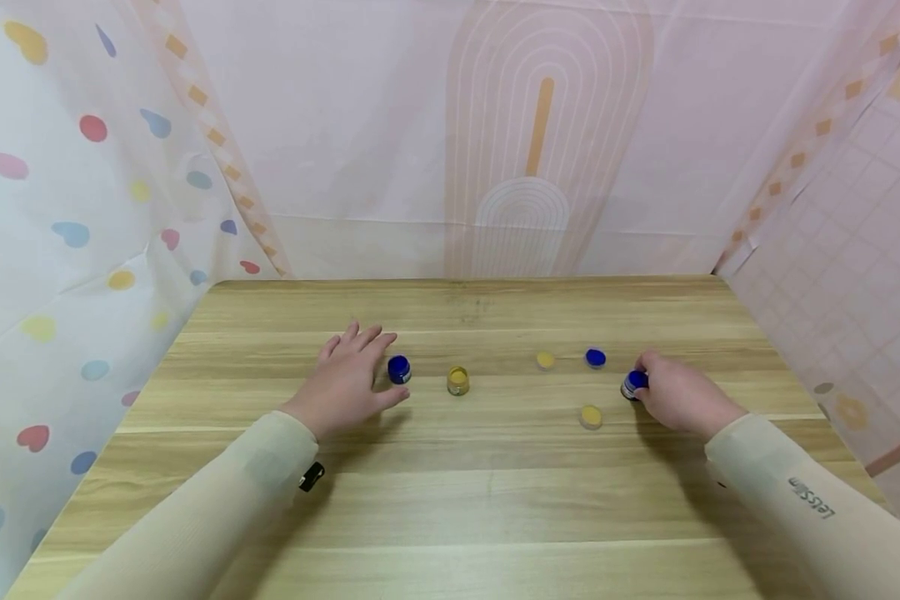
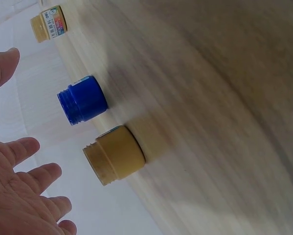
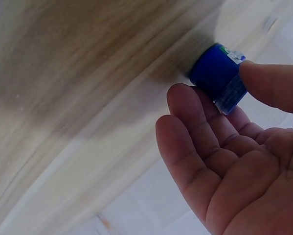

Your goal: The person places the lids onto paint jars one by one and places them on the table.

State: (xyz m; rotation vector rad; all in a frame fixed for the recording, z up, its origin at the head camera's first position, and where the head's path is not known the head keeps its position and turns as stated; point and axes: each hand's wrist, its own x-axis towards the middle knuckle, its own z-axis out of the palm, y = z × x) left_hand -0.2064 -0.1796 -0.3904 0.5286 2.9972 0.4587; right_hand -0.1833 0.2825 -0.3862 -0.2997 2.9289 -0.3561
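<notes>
My left hand (image 1: 343, 382) is spread with fingers apart beside an uncapped blue paint jar (image 1: 399, 369), holding nothing. Just right of that stands an open yellow paint jar (image 1: 458, 381). In the left wrist view a blue jar (image 2: 83, 100) stands between a yellow jar (image 2: 117, 155) and a labelled yellow jar (image 2: 49, 23); one yellow jar is hidden behind my left hand in the head view. On the right, my right hand (image 1: 678, 392) grips another blue paint jar (image 1: 633, 385) between thumb and fingers, close to the tabletop. Its label shows in the right wrist view.
Two yellow lids, one farther back (image 1: 545, 360) and one nearer (image 1: 590, 417), lie on the wooden table (image 1: 450, 500) left of my right hand. A blue lid (image 1: 596, 358) lies there too. Patterned cloth (image 1: 345, 142) hangs behind the table's back edge.
</notes>
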